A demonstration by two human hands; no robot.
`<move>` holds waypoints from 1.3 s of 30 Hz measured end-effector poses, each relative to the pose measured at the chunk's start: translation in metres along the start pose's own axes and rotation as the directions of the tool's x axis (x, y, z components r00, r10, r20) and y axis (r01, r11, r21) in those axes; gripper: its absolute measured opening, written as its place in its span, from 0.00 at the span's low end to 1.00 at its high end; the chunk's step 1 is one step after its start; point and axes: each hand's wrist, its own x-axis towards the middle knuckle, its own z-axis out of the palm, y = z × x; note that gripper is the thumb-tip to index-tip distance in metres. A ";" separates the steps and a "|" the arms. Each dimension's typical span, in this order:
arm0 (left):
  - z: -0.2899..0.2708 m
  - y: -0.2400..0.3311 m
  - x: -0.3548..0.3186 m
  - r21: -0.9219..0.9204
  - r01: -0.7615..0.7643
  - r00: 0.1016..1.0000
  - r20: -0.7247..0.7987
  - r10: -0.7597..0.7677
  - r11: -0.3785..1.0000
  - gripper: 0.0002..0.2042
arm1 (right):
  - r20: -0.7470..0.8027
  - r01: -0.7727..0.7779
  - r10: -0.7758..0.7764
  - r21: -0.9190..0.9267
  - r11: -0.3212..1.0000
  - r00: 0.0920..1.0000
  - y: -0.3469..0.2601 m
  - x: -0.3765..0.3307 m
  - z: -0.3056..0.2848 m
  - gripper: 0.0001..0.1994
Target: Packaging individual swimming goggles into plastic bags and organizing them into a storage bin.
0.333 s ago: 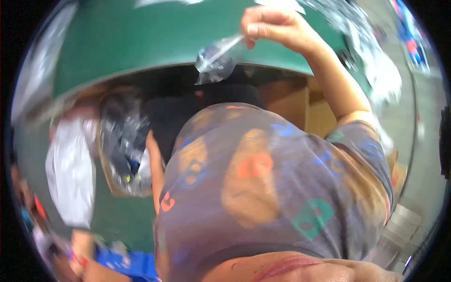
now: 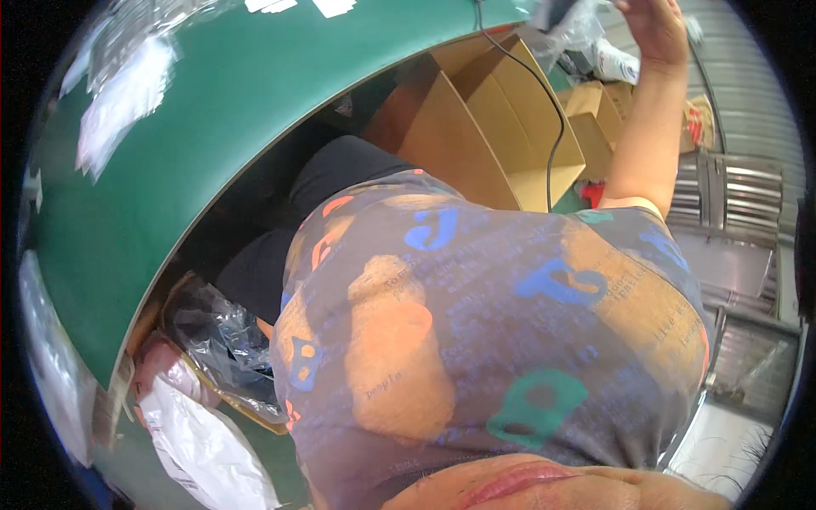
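Observation:
My right hand is raised at the upper right, its fingers partly cut off by the picture's edge. Beside its fingertips is a clear plastic bag with a dark item in it, and the hand seems closed on the bag's end. Of my left hand only a sliver of skin shows past my shirt; its fingers are hidden. That sliver is next to an open box lined with clear plastic, which holds dark bagged pieces.
A green table curves across the upper left, with plastic-wrapped packs on it. An open cardboard box stands right of my legs, a black cable crossing it. A white plastic bag lies lower left; smaller cartons stand farther right.
My view and body have turned to the right. My right hand has gone from over the table's edge to the upper right, the clear bag beside it. The left hand has slipped mostly behind my shirt.

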 end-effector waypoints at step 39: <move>0.052 -0.112 -0.201 0.047 0.287 0.554 -0.823 -0.126 0.957 0.18 | 0.917 0.865 -0.259 -0.153 0.477 0.305 0.184 0.173 0.649 0.28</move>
